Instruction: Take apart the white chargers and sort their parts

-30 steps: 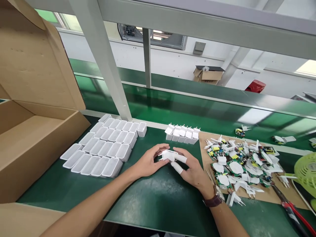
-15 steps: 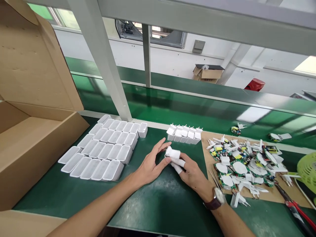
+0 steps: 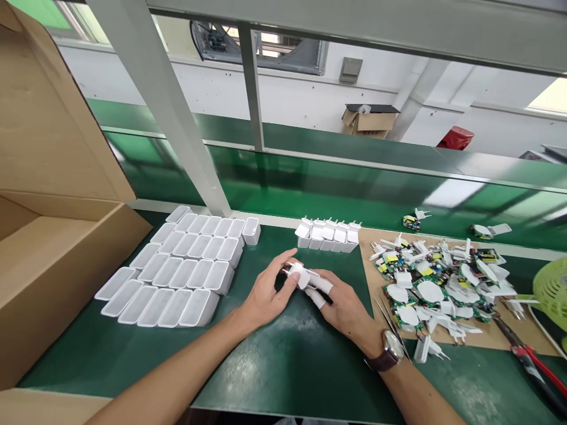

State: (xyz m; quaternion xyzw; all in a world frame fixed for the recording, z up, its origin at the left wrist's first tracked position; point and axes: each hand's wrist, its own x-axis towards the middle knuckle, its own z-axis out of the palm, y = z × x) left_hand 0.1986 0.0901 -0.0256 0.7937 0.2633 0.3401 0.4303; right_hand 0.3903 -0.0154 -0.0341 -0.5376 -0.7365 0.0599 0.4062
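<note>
Above the middle of the green table, my left hand (image 3: 270,289) pinches a white plug piece (image 3: 299,274) with metal pins pointing left. My right hand (image 3: 343,301), some fingers wrapped in white covers, grips the same piece from the right; its inner side is hidden by the fingers. Beyond the hands stands a row of white plug adapters (image 3: 328,235), pins up. To the left lie rows of open white plastic housings (image 3: 170,271). On the right, a pile of circuit boards with white plug parts (image 3: 438,289) covers a cardboard sheet (image 3: 368,251).
A large open cardboard box (image 3: 66,277) stands at the left. Tweezers (image 3: 390,316) lie beside the pile, and red-handled pliers (image 3: 531,366) rest at the right edge near a yellow-green fan (image 3: 551,289). A grey metal post (image 3: 177,124) rises behind the housings.
The white plug piece has turned in my fingers, so its pins now point left. My left thumb has come over it. The view has shifted slightly.
</note>
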